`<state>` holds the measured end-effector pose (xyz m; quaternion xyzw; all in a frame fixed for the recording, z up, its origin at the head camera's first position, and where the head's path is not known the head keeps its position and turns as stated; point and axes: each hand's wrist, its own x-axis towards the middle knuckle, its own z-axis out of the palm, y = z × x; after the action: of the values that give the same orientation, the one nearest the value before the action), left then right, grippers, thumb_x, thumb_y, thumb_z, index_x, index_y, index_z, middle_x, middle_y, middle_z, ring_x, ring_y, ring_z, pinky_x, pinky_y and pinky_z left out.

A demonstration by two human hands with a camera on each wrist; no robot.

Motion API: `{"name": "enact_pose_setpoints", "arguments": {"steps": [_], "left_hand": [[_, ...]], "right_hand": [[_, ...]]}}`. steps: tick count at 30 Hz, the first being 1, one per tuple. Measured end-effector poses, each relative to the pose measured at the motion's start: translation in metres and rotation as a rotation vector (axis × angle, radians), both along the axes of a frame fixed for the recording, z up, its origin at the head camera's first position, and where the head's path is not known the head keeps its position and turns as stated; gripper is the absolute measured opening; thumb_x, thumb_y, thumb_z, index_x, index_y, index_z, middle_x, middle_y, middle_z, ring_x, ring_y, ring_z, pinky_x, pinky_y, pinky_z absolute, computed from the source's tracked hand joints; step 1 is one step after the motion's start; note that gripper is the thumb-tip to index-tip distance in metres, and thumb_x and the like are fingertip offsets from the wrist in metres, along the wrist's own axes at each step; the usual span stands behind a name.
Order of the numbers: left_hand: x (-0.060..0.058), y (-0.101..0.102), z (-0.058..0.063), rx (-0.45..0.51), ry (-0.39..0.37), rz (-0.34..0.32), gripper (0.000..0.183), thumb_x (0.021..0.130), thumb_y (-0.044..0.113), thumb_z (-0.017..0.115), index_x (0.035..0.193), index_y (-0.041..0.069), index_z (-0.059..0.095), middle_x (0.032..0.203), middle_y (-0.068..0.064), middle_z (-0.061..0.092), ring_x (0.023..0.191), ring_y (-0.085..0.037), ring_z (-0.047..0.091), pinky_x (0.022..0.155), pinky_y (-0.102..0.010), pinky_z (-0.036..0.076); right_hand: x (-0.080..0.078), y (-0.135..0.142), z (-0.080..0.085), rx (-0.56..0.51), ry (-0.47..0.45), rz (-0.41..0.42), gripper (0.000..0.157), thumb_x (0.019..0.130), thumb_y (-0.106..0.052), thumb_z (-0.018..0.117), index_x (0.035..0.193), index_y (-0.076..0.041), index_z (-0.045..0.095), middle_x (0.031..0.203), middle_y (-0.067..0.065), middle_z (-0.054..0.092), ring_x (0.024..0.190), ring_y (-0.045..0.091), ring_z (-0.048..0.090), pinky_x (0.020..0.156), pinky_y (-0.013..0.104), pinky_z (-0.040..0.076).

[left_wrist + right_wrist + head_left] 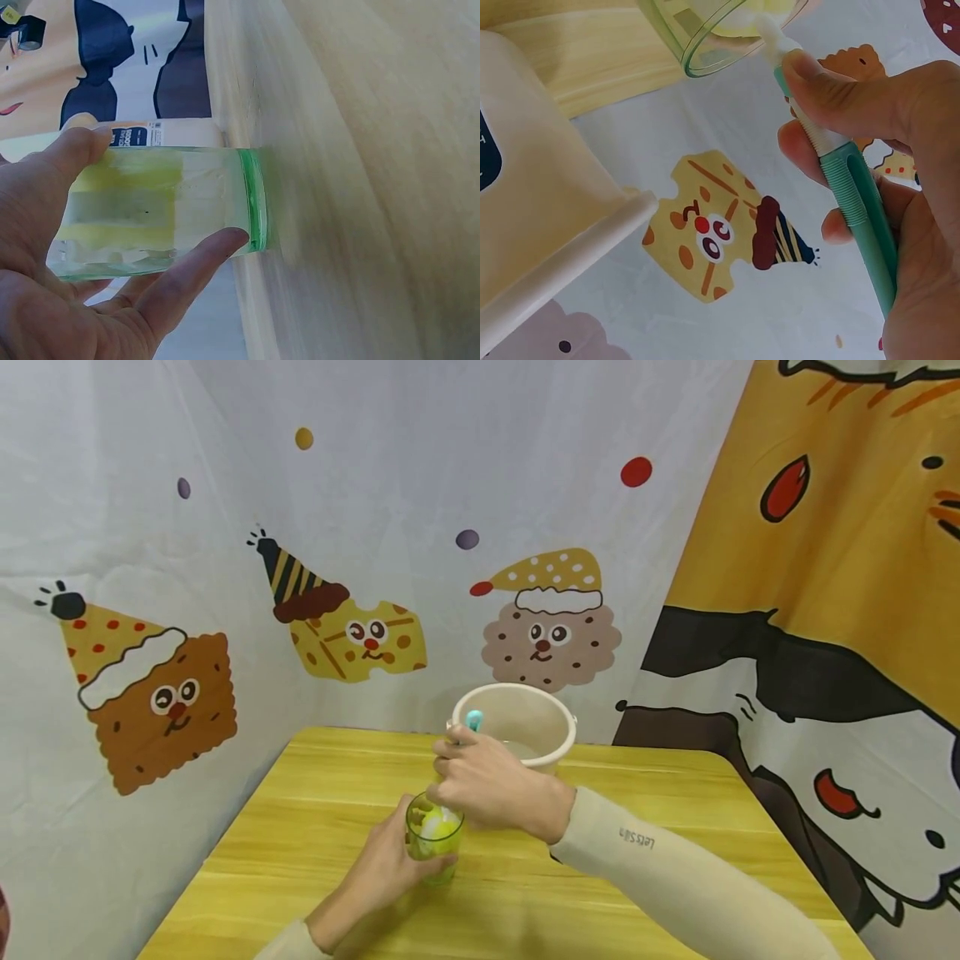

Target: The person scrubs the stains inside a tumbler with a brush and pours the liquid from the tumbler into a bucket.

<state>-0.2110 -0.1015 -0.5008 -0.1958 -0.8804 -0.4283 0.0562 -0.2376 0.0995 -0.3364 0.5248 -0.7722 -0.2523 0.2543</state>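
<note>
My left hand (384,853) grips a clear green-tinted glass (441,853) around its side. In the left wrist view the base of the glass is close to the wooden tabletop; whether it touches I cannot tell. Inside the glass is the yellow sponge head (127,176) of a cup brush. My right hand (487,779) is above the rim, pinching the brush's teal and white handle (864,214) between thumb and fingers. The handle's teal end (474,719) sticks up past the knuckles. Part of the sponge is hidden by the hands.
A cream bucket (516,714) stands just behind the right hand at the back of the yellow wood-grain table (315,810). Printed cloth (375,485) with cartoon figures hangs behind the table and along both sides.
</note>
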Motion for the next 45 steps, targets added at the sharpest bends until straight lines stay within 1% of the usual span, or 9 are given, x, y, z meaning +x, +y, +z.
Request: {"name": "enact_pose_setpoints", "arguments": {"steps": [8, 14, 16, 20, 24, 27, 32, 37, 45], "left_hand": [[0.001, 0.000, -0.001, 0.019, -0.010, -0.006, 0.083, 0.082, 0.052, 0.091, 0.146, 0.024, 0.046, 0.130, 0.003, 0.071, 0.116, -0.016, 0.072, 0.092, -0.033, 0.065], [0.000, 0.002, -0.001, 0.024, -0.031, 0.030, 0.091, 0.079, 0.051, 0.094, 0.150, 0.028, 0.042, 0.130, 0.003, 0.071, 0.115, -0.015, 0.071, 0.090, -0.030, 0.064], [0.001, 0.003, -0.001, 0.024, -0.038, 0.045, 0.095, 0.079, 0.051, 0.094, 0.152, 0.029, 0.039, 0.129, 0.002, 0.071, 0.113, -0.014, 0.071, 0.087, -0.027, 0.063], [0.000, 0.004, -0.001, 0.014, -0.048, 0.057, 0.101, 0.079, 0.051, 0.094, 0.156, 0.028, 0.032, 0.125, -0.002, 0.070, 0.104, -0.013, 0.072, 0.079, -0.019, 0.060], [0.000, 0.004, -0.001, 0.001, -0.051, 0.054, 0.101, 0.080, 0.052, 0.093, 0.155, 0.028, 0.030, 0.119, -0.002, 0.070, 0.098, -0.011, 0.071, 0.074, -0.019, 0.058], [0.000, 0.003, -0.001, 0.014, -0.046, 0.038, 0.098, 0.080, 0.050, 0.094, 0.153, 0.029, 0.032, 0.117, 0.001, 0.070, 0.098, -0.010, 0.071, 0.075, -0.019, 0.059], [0.000, 0.003, -0.002, 0.023, -0.024, 0.016, 0.093, 0.081, 0.047, 0.094, 0.150, 0.026, 0.035, 0.118, 0.005, 0.069, 0.102, -0.010, 0.071, 0.080, -0.019, 0.060], [0.000, 0.002, -0.001, 0.014, -0.027, 0.018, 0.090, 0.081, 0.048, 0.094, 0.147, 0.025, 0.037, 0.121, 0.006, 0.067, 0.108, -0.010, 0.070, 0.086, -0.021, 0.060], [-0.001, 0.002, -0.001, 0.026, -0.018, 0.039, 0.091, 0.079, 0.046, 0.096, 0.147, 0.025, 0.039, 0.120, 0.008, 0.068, 0.105, -0.010, 0.070, 0.085, -0.022, 0.061]], "right_hand": [[0.003, -0.002, -0.004, -0.017, 0.013, 0.011, 0.038, 0.074, -0.033, 0.089, 0.109, -0.041, 0.078, 0.096, -0.012, 0.078, 0.100, 0.014, 0.057, 0.108, 0.037, 0.041], [0.004, -0.002, -0.006, -0.024, 0.051, 0.022, 0.039, 0.072, -0.040, 0.092, 0.108, -0.038, 0.076, 0.095, -0.011, 0.077, 0.102, 0.015, 0.058, 0.108, 0.038, 0.042], [0.004, -0.002, -0.007, -0.037, 0.054, 0.028, 0.038, 0.073, -0.037, 0.091, 0.108, -0.037, 0.076, 0.095, -0.010, 0.077, 0.101, 0.015, 0.059, 0.108, 0.037, 0.043], [0.004, -0.003, -0.009, -0.066, 0.071, 0.045, 0.032, 0.077, -0.026, 0.085, 0.106, -0.036, 0.076, 0.093, -0.008, 0.077, 0.098, 0.016, 0.059, 0.107, 0.036, 0.043], [0.004, -0.005, -0.010, -0.090, 0.087, 0.060, 0.028, 0.080, -0.021, 0.081, 0.103, -0.035, 0.076, 0.092, -0.007, 0.075, 0.097, 0.017, 0.059, 0.105, 0.035, 0.043], [0.004, -0.007, -0.010, -0.098, 0.085, 0.064, 0.026, 0.083, -0.019, 0.080, 0.104, -0.035, 0.076, 0.093, -0.007, 0.075, 0.096, 0.017, 0.059, 0.103, 0.033, 0.043], [0.003, -0.010, -0.010, -0.081, 0.088, 0.050, 0.029, 0.085, -0.023, 0.081, 0.110, -0.037, 0.079, 0.098, -0.007, 0.078, 0.102, 0.016, 0.059, 0.106, 0.035, 0.044], [0.001, -0.011, -0.011, -0.085, 0.092, 0.043, 0.027, 0.084, -0.026, 0.084, 0.108, -0.037, 0.079, 0.097, -0.007, 0.079, 0.103, 0.016, 0.058, 0.109, 0.035, 0.042], [-0.002, -0.015, -0.013, -0.087, 0.102, 0.010, 0.021, 0.088, -0.027, 0.082, 0.107, -0.036, 0.080, 0.103, -0.006, 0.081, 0.109, 0.017, 0.061, 0.110, 0.036, 0.042]]}}
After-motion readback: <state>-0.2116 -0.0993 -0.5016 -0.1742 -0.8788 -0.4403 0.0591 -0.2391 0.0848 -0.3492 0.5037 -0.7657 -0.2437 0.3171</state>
